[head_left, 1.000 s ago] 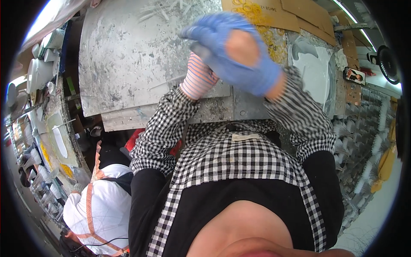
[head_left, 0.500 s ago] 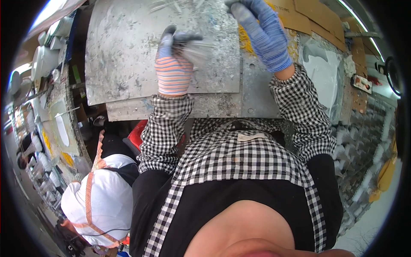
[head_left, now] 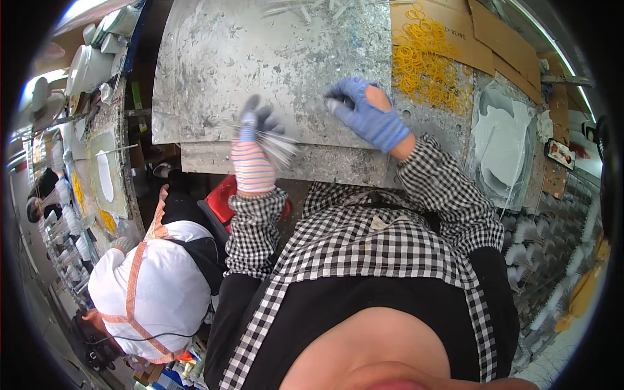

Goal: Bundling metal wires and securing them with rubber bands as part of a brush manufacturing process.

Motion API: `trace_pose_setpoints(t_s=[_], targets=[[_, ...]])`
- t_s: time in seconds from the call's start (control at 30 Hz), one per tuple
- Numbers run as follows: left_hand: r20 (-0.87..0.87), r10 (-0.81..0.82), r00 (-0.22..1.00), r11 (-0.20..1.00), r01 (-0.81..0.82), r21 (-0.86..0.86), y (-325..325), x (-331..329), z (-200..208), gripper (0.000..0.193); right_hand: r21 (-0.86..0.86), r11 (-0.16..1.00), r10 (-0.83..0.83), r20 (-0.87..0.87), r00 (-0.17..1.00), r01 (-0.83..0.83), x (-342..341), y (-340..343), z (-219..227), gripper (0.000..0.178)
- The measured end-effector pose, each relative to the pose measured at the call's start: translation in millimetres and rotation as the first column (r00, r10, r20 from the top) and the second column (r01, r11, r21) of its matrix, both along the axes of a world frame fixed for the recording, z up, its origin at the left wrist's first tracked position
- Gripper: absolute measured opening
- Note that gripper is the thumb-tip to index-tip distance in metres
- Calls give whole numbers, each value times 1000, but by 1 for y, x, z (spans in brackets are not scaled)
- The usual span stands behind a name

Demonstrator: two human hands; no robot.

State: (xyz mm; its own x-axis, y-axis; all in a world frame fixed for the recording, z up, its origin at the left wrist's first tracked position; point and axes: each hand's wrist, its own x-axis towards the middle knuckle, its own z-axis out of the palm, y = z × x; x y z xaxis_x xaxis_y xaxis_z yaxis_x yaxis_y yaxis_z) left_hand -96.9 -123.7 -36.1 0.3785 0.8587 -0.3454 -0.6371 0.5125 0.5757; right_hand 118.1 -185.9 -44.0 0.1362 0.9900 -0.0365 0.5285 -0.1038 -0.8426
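My left hand [head_left: 255, 153], in a striped glove with grey fingertips, is closed around a bunch of thin, clear sticks [head_left: 281, 149]. The bunch fans out to the right of the palm, blurred by motion, near the front edge of the metal-topped table [head_left: 214, 78]. To its right, my right hand [head_left: 369, 116] hovers over the same sheet in a blue glove with bare skin showing on its back. Its fingers are curled together, pointing left; whatever is between them, if anything, is too small to make out. More clear sticks [head_left: 296, 9] lie at the far edge.
Yellow rubber bands [head_left: 422, 62] are heaped right of the metal sheet, beside cardboard [head_left: 448, 26]. A plastic-wrapped white tray [head_left: 499, 140] and a phone [head_left: 560, 153] lie farther right. A co-worker in a white top [head_left: 159, 286] sits close on my left, beside another worktable [head_left: 110, 175].
My right hand has come back from the far right of the table toward me and leftward. My left hand, still holding the sticks, has dropped nearer to the front edge.
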Motion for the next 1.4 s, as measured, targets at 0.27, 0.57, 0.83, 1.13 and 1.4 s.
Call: trace_pose_setpoints(t_s=[0.27,0.57,0.83,1.13,1.4], targets=[[-547,-40,836,862,306,405,33,52,-7,33,24,997,77,-112,991,-75,20,-11,12,32],[-622,782,41,-124,988,-91,192,104,12,75,48,992,-124,197,973,117,138,72,1,39],[-501,862,-72,-127,927,-352,259,206,8,95,89,989,-148,678,720,119,168,239,-16,44],[-600,790,-126,-157,905,-396,265,177,-4,78,3,991,114,497,860,-133,130,203,-43,53],[-480,869,-122,58,988,-147,174,71,-17,63,97,936,189,671,717,-338,96,131,-50,63]])
